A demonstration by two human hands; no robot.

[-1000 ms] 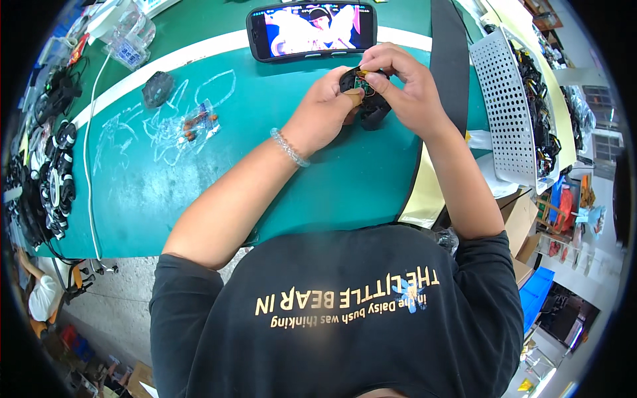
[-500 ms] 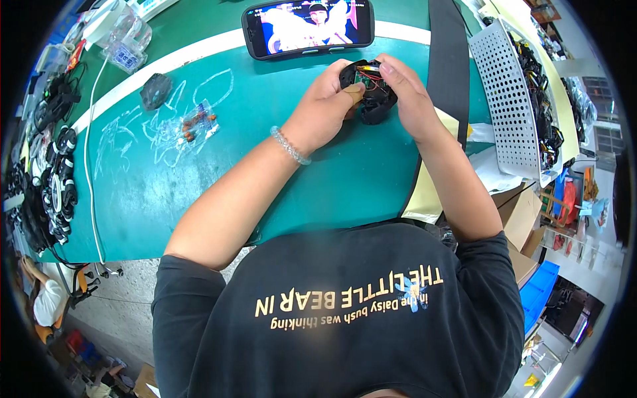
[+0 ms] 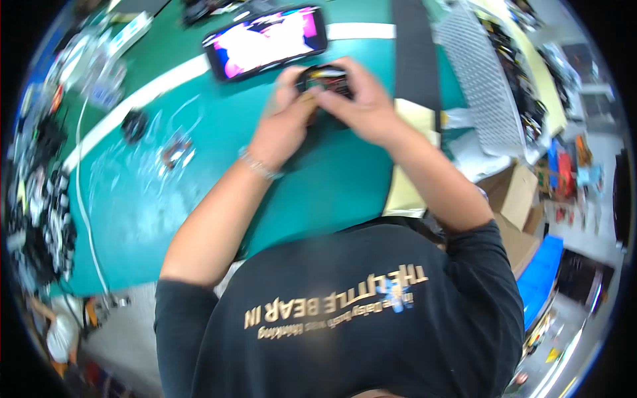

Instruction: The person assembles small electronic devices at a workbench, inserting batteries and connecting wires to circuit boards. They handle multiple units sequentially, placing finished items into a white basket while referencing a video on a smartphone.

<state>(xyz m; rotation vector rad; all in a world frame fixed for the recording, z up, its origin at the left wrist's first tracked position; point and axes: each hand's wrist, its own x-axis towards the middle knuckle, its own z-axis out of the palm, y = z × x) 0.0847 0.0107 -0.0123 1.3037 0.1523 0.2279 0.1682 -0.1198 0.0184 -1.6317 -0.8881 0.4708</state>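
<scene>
Both hands hold a small black plastic housing (image 3: 329,77) over the green table, below the phone. Its open side shows a green circuit board and reddish wires, though motion blur hides the finer detail. My left hand (image 3: 285,123) wraps the housing's left side, its thumb laid over the lower edge. On the other side my right hand (image 3: 365,103) grips it, with the thumb reaching across to the left thumb. Most of my fingertips are hidden behind the housing.
A phone (image 3: 265,43) with a lit screen stands just beyond my hands. At right is a perforated light-coloured basket (image 3: 484,79) of black parts. Bundled black cables (image 3: 43,219) lie along the left edge, and a small plastic bag (image 3: 178,152) of brownish parts lies nearer.
My right thumb has come down across the housing to beside my left thumb. The housing's lower part is now mostly covered. The whole view has shifted and blurred.
</scene>
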